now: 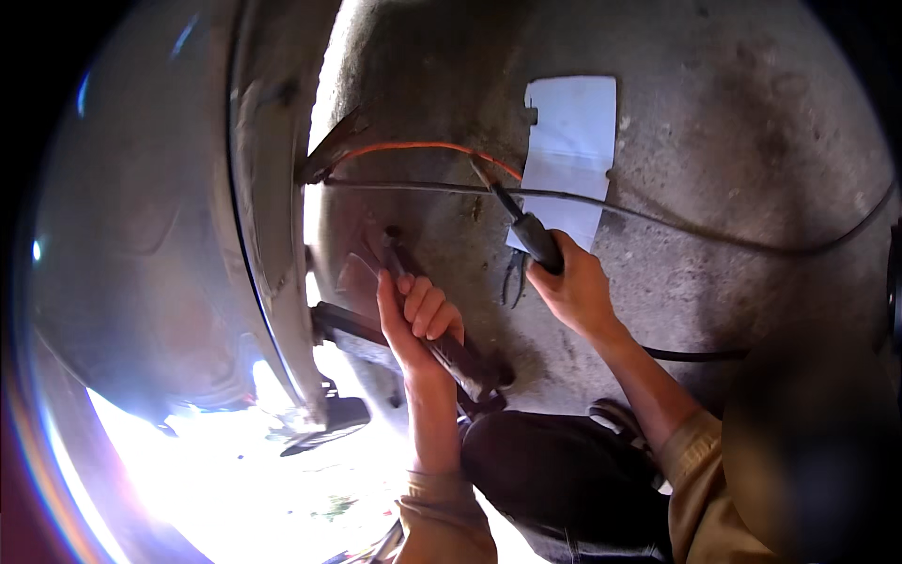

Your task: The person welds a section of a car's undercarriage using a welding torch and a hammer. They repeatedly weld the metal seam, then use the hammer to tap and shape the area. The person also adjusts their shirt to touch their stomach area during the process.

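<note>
My right hand (578,291) is closed around the black grip of a slim tool (534,235), with a narrow neck and brownish tip pointing up and left over the floor. To its left, my left hand (418,320) has its fingers curled at a long reddish-brown metal bar (460,362) that slants across the concrete. The bar's far end is rounded, and part of it is hidden behind the hand. A pair of dark pliers (513,277) lies just left of my right hand. Beyond that hand, a white sheet (573,132) rests on the floor.
A vehicle's body panel and sill (272,216) fill the left side. An orange cable (413,146) and a black cable (695,228) run across the concrete floor (733,113). A dark flat beam (352,324) projects from beneath the sill. Bright light floods the lower left.
</note>
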### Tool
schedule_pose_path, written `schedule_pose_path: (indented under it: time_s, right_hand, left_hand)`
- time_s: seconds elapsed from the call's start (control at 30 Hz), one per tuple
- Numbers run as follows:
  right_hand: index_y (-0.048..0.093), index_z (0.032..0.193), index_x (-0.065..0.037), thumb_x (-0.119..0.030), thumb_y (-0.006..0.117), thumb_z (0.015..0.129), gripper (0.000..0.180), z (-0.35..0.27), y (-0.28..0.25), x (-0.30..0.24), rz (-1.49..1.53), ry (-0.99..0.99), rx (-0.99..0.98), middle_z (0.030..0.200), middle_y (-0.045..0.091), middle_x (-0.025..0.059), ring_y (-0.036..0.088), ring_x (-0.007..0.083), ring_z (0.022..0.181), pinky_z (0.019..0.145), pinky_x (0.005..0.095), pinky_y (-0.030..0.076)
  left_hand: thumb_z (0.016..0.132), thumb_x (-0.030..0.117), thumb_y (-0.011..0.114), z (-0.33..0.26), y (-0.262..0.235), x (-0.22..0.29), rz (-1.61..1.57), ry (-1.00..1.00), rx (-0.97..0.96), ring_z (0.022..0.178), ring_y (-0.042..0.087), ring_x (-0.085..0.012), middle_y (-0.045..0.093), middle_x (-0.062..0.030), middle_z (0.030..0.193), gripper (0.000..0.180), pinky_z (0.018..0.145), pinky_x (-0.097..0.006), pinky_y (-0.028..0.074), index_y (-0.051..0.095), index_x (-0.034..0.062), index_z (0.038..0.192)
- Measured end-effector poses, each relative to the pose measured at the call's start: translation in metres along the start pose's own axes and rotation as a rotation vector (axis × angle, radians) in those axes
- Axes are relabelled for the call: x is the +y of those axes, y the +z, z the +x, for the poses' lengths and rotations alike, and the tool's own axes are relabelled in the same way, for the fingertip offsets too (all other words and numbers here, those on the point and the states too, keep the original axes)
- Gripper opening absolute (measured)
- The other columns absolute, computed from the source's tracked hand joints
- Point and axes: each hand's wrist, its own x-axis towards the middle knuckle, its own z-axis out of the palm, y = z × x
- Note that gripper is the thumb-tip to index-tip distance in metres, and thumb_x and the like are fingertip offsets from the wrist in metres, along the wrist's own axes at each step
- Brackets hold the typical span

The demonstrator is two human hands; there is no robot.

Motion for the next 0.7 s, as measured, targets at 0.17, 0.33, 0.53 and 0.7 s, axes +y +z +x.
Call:
schedule_pose_path:
  time_s: [0.17, 0.33, 0.53, 0.7]
  right_hand:
    - [0.054, 0.102, -0.004, -0.022, 0.071, 0.078, 0.035, 0.004, 0.008, 0.036, -0.402, -0.121, -0.177, 0.076, 0.065, 0.0142, 0.068, 0.0322, 0.068, 0.059, 0.0410, 0.056]
    - [0.059, 0.091, -0.006, -0.012, 0.064, 0.077, 0.017, 0.000, 0.024, 0.045, -0.637, -0.201, -0.169, 0.076, 0.065, 0.0110, 0.066, 0.0270, 0.069, 0.064, 0.0406, 0.050]
    - [0.062, 0.096, -0.006, -0.017, 0.068, 0.077, 0.023, -0.025, 0.036, 0.054, -0.563, -0.064, -0.273, 0.087, 0.064, 0.0139, 0.061, 0.0297, 0.090, 0.081, 0.0492, 0.043]
    - [0.062, 0.107, -0.004, -0.036, 0.062, 0.090, 0.037, -0.047, 0.056, 0.042, -0.470, -0.068, -0.328, 0.096, 0.063, 0.0194, 0.061, 0.0320, 0.093, 0.085, 0.0498, 0.046]
  left_hand:
    - [0.102, 0.037, 0.044, 0.010, 0.020, 0.002, 0.013, -0.195, 0.228, 0.046, 0.036, -0.0073, 0.036, 0.0039, 0.057, 0.038, 0.042, -0.024, 0.032, 0.056, 0.0070, 0.081]
    - [0.101, 0.035, 0.045, 0.006, 0.015, -0.002, 0.356, -0.190, 0.352, 0.048, 0.036, -0.0089, 0.035, 0.0038, 0.056, 0.034, 0.046, -0.026, 0.030, 0.058, 0.0097, 0.082]
    - [0.099, 0.042, 0.048, -0.018, 0.017, -0.005, 0.839, -0.097, 0.628, 0.046, 0.035, -0.0097, 0.033, 0.0043, 0.056, 0.036, 0.042, -0.027, 0.029, 0.052, 0.0125, 0.078]
    - [0.099, 0.041, 0.048, -0.038, 0.012, 0.005, 1.002, 0.012, 0.577, 0.052, 0.042, -0.0123, 0.041, 0.0008, 0.059, 0.037, 0.050, -0.028, 0.037, 0.054, 0.0106, 0.080]
